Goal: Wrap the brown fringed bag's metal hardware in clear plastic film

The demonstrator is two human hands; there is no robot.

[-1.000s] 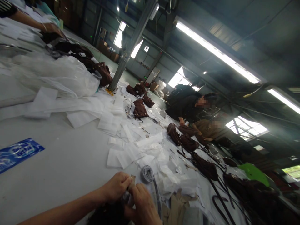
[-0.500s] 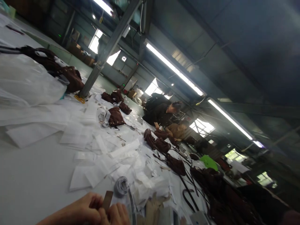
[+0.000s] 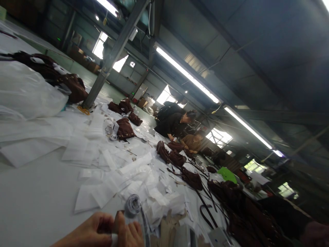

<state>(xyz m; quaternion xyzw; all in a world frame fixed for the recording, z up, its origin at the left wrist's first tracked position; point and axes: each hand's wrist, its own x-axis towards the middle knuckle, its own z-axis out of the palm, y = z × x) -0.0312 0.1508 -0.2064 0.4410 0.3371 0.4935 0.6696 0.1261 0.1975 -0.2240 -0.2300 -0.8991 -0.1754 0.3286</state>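
My left hand reaches in at the bottom of the view, its fingers curled in a pinch. Against it, my right hand is closed too, cut off by the lower edge. Between the two sits a small brown strip, with only its upper end showing above the fingers. A bit of something white shows low between the hands; I cannot tell what it is. Just beyond the right hand lies a coiled grey-white roll of tape.
White paper sheets spread over the table. Brown bags with straps run along the right. Tan pieces lie right of my hands. A plastic bag and a metal post stand left. Co-workers sit beyond.
My right hand has risen slightly and its fingers now cover more of the brown strip. A white bit has come into view between the hands. The camera has turned slightly.
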